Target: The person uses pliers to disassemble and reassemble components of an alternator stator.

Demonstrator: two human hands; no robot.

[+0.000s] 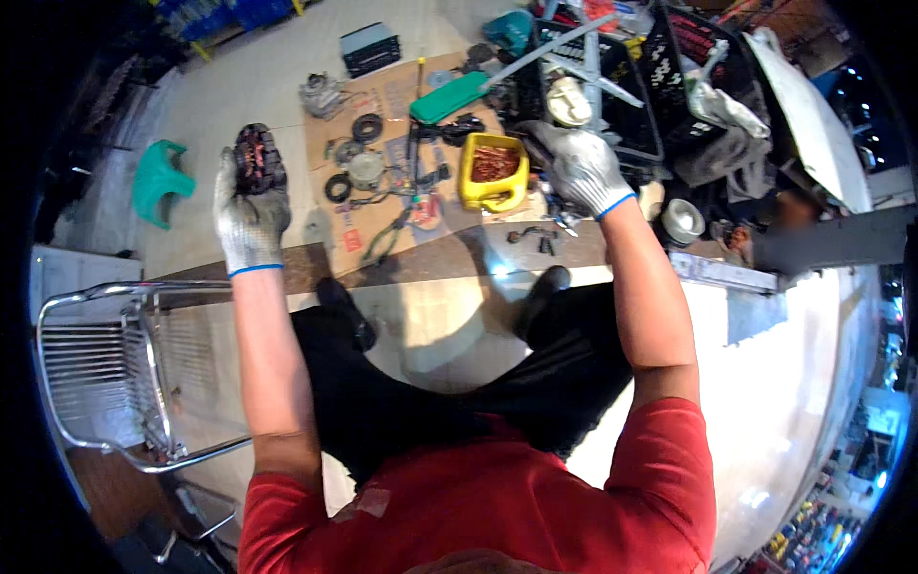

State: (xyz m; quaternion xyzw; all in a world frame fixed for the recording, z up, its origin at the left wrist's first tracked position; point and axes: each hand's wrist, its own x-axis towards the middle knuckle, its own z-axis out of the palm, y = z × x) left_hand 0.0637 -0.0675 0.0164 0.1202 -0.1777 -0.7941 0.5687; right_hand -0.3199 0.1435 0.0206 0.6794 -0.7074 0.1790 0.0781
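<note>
At left, left hand, fingers loosely open, bears copper bits; tilting could spill them. Right hand beside yellow container, grip unclear.

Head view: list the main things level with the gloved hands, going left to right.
Green plastic piece → left gloved hand → lower black ring → cut-open yellow jug of copper-coloured scraps → right gloved hand → round metal container.

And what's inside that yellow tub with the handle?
The yellow tub holds a heap of thin, reddish-brown, copper-coloured pieces. You can see only the top of the heap; it covers the tub's bottom, so anything buried underneath can't be seen.
</note>
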